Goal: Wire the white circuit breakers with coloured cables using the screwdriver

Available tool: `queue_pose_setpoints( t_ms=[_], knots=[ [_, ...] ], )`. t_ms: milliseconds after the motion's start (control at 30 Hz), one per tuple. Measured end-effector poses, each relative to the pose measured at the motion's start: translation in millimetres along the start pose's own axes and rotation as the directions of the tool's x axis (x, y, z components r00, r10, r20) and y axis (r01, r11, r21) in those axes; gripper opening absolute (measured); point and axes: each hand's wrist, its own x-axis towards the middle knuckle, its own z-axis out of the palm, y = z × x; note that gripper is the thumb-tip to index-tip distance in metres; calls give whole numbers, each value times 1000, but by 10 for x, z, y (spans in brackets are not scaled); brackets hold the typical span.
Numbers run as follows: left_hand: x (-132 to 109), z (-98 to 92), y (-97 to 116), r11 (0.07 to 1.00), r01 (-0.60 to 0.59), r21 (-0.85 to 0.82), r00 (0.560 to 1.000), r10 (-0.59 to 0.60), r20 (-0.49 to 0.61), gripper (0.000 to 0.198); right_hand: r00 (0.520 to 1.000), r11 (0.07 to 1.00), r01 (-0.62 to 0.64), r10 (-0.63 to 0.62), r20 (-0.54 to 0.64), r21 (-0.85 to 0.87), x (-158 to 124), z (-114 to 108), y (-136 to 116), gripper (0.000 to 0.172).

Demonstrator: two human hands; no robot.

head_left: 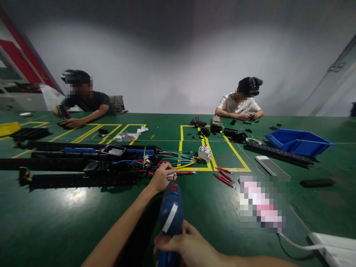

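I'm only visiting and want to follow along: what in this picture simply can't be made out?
Head view:
Blue power screwdriver: its bit is hidden behind its own body.
Small white part: largely covered by the left hand, too small to identify.
Right hand: wraps the grip; the handle's end is cut off by the bottom edge.
Pixelated patch on the green table: blurred, contents unreadable.

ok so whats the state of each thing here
left hand, closed on white part
right hand, gripping driver
driver, held, tip at the white part
white part, held on the table
breaker, standing free
bin, upright, open top
strips, lying flat
wires, loose, spread out
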Motion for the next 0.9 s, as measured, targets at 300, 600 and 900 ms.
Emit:
queue_pose_setpoints(
  t_ms=[300,600,900],
  knots=[
    [14,-20,-40,1000,-15,18,999,14,49,39,997,991,3,8,-81,133,102,-16,111,63],
    [46,-88,39,1000,7,-7,998,-6,68,38,997,987,39,-27,-77,158,122,-4,108,65],
    [56,-98,56,999,30,-32,997,-28,65,40,998,981,55,-45,-53,185,145,-31,169,70]
  ],
)
